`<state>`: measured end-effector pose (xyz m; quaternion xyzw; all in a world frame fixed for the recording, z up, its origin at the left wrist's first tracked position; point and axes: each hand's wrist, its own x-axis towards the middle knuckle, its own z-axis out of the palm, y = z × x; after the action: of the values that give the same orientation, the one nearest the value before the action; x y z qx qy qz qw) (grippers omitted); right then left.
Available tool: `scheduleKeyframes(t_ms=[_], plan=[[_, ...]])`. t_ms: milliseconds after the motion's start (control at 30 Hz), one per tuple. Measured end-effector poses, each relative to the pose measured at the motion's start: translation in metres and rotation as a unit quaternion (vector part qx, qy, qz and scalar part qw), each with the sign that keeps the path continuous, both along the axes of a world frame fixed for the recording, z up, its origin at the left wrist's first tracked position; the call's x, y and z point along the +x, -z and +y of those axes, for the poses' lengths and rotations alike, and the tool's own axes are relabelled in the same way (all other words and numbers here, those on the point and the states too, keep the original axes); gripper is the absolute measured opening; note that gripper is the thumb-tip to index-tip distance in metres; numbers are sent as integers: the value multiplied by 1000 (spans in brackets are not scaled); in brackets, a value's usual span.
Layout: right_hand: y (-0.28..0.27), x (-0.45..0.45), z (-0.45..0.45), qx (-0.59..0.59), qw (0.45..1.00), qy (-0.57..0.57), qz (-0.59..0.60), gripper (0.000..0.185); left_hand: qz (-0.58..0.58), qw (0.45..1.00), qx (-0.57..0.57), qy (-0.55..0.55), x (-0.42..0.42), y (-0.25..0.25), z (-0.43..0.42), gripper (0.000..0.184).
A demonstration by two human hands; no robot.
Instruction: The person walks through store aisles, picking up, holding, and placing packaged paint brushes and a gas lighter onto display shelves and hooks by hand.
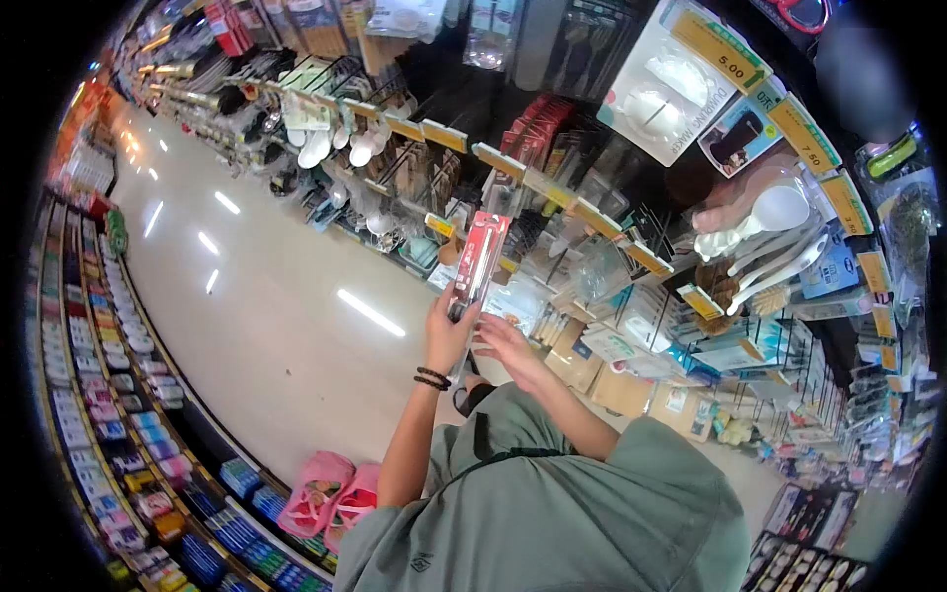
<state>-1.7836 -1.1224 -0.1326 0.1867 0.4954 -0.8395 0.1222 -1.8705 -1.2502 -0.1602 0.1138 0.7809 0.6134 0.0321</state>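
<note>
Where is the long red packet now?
In the head view, the red packet is just above the picture's middle, gripped in the left hand, with the right hand close by on the right.

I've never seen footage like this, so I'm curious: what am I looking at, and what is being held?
There is no machine, only a person's bare left hand and right hand. The single picture comes from a camera worn on the head, looking forward and down, so their green shirt fills the lower part. The left hand grips a red-carded package; the right is close beside its lower end. Rather than a worktop, you see shop goods on display, including a white utensil, and a pale floor.
</note>
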Motion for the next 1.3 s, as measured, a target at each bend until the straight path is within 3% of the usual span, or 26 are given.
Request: scheduleKeyframes(t_ms=[100, 233, 367, 667, 833, 967, 1167, 1300], plan=[[11, -32, 10, -19, 999, 33, 16, 44, -93, 989, 108, 46, -39, -1, 16, 59], [11, -64, 19, -18, 996, 72, 55, 42, -7, 996, 58, 63, -81, -12, 31, 58], [6, -89, 30, -1, 994, 80, 78, 41, -39, 987, 147, 57, -100, -7, 38, 63], [43, -105, 41, 48, 990, 98, 88, 39, -30, 990, 115, 70, -122, -9, 47, 61], [36, -114, 34, 73, 983, 160, 60, 40, -55, 982, 150, 101, -134, -3, 53, 62], [31, -122, 23, 98, 968, 219, 68, 40, -7, 989, 100, 112, -146, -3, 60, 62], [29, -131, -3, 269, 923, 271, -41, 61, 1, 988, 90, 128, -165, 10, 73, 66], [30, -108, -24, 212, 915, 332, -91, 53, 71, 989, 48, 122, -184, 6, 87, 68]])
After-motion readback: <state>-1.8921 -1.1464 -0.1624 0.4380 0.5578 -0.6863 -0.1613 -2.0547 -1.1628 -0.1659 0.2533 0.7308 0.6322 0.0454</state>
